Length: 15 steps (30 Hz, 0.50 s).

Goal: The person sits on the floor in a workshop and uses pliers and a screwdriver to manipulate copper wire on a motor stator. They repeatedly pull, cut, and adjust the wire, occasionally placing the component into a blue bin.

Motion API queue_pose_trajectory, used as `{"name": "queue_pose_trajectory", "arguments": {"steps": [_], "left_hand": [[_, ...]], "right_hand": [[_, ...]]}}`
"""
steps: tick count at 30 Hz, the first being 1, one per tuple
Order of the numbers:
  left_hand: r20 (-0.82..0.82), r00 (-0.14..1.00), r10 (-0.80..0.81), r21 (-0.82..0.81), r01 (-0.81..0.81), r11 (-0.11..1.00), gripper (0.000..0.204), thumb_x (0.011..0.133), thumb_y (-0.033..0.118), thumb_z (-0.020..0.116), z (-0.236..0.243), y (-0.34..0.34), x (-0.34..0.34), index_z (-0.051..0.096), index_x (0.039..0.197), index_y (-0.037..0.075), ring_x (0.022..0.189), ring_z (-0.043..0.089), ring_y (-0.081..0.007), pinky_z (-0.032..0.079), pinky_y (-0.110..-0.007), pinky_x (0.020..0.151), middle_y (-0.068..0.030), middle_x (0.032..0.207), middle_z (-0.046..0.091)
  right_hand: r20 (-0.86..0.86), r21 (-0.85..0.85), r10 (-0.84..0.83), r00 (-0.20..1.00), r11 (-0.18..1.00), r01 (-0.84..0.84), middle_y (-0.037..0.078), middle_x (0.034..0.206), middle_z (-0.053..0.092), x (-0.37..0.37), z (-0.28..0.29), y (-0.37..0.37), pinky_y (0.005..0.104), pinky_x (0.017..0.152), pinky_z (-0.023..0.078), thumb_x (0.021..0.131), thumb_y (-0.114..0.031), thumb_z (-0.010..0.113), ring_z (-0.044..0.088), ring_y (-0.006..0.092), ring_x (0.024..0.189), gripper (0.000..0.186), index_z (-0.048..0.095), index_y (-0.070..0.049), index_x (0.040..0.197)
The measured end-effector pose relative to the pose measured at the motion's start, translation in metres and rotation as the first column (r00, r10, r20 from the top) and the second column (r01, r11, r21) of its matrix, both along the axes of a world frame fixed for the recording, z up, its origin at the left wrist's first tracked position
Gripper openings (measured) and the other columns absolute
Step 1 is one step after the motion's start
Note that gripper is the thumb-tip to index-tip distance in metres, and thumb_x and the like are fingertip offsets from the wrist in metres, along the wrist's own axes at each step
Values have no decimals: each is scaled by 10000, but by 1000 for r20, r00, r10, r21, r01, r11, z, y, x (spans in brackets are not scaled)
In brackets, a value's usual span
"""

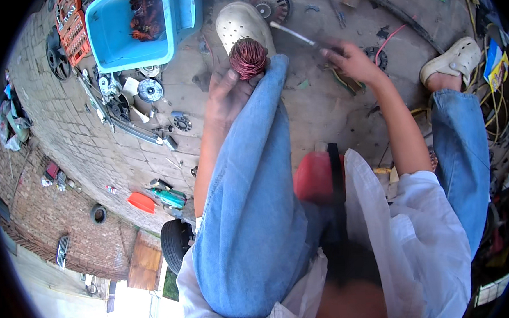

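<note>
My left hand [227, 89] is closed around a round, reddish copper wire winding [248, 58], held up by my left knee and in front of a cream clog [237, 23]. My right hand [350, 61] is wrapped round the handle end of a thin metal rod-like tool [294, 34]. The tool's pale, wider tip points left toward the clog, apart from the winding. Its handle is mostly hidden in my fingers, so its exact kind is unclear.
A light blue tub [133, 61] with copper scraps stands at the upper left, beside an orange tool case [72, 36]. A finned disc [267, 5] and a long-handled hammer [403, 17] lie ahead. Metal parts [150, 91] are scattered leftward; loose wires [499, 106] lie rightward.
</note>
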<state>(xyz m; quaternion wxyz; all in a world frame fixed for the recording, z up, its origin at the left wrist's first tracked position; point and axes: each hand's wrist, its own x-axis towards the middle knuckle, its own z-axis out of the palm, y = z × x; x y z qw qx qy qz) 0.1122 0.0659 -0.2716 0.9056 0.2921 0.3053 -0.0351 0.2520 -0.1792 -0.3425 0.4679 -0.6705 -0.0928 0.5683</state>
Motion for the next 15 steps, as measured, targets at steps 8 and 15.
{"name": "queue_pose_trajectory", "arguments": {"steps": [8, 15], "left_hand": [[22, 1000, -4, -27, 5, 1000, 685, 807, 283, 707, -1, 1, -4, 397, 1276, -108, 1143, 543, -332, 425, -435, 999, -233, 1211, 541], [15, 1000, 13, -44, -12, 999, 691, 811, 275, 703, -6, 4, -5, 382, 1277, -123, 1151, 534, -349, 421, -445, 1007, -250, 1216, 531]], "right_hand": [[715, -132, 120, 689, 991, -36, 215, 974, 637, 28, 29, 8, 420, 792, 481, 910, -272, 553, 609, 379, 929, 354, 583, -67, 1196], [608, -219, 513, 606, 842, -494, 198, 1014, 638, 99, 67, 48, 421, 802, 474, 897, -168, 546, 605, 374, 919, 333, 570, -52, 1208]]}}
